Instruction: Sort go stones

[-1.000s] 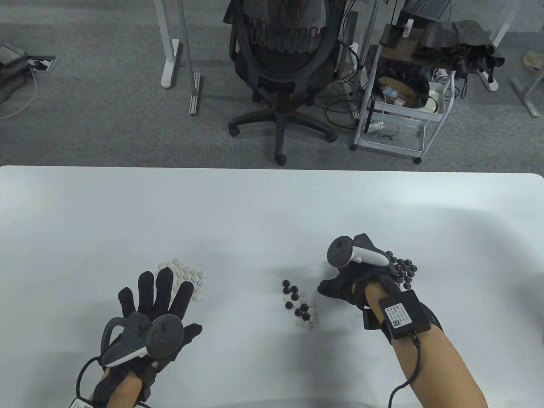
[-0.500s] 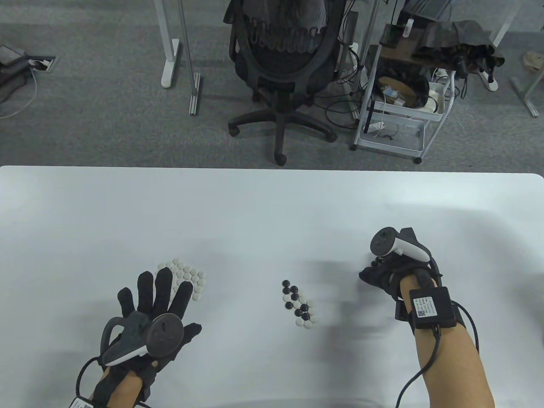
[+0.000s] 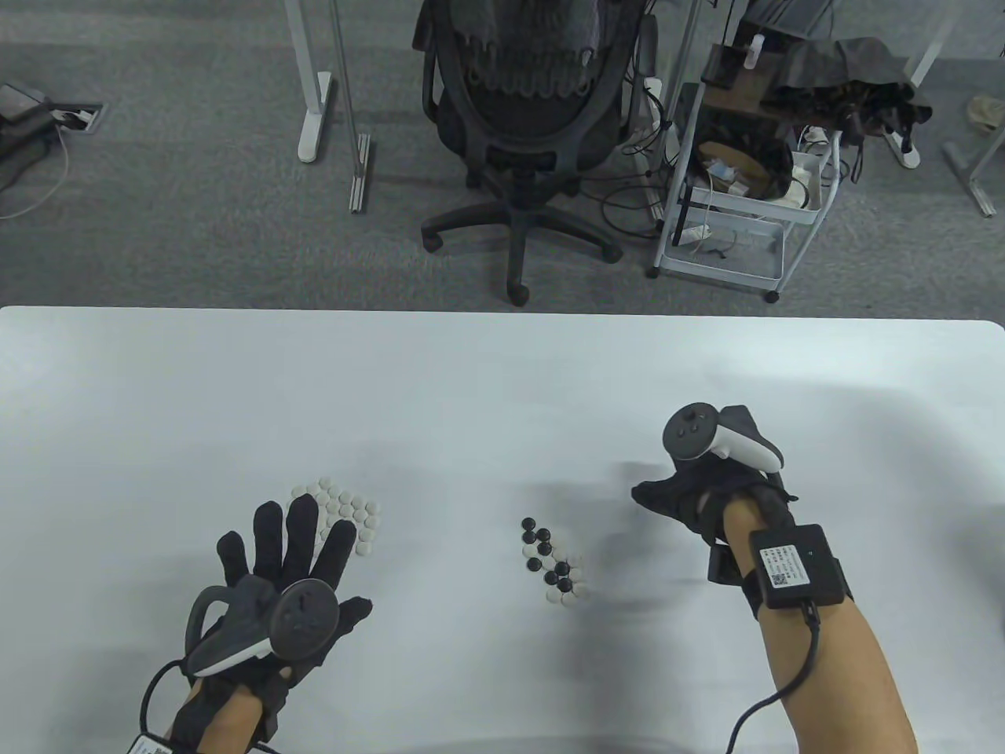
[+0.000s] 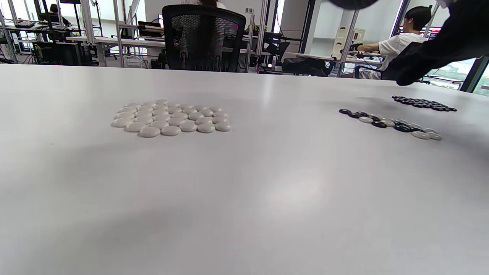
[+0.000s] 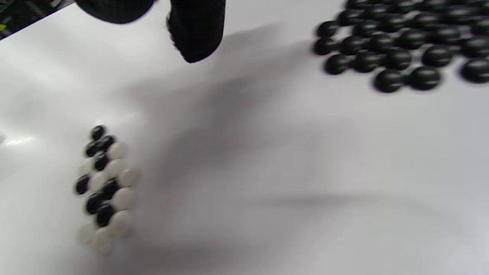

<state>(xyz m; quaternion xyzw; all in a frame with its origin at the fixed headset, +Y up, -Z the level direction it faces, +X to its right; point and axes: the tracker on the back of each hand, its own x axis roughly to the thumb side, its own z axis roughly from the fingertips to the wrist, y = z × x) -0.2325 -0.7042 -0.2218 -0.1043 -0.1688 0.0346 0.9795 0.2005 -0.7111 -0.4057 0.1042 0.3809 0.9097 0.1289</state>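
An open-plan office: a mesh swivel chair (image 3: 514, 133) on grey carpet (image 3: 196, 212), a cluttered white trolley (image 3: 738, 196), rows of desks (image 4: 126, 40), and a person (image 4: 405, 38) seated at a screen.

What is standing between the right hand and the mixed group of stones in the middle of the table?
Nothing visible. Between the right hand and the mixed stones there is only bare white table. The black pile lies on the other side of that hand, away from the path.

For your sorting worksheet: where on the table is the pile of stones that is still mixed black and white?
In the table view the mixed pile lies near the table's middle, between the white pile by the left hand and the right hand.
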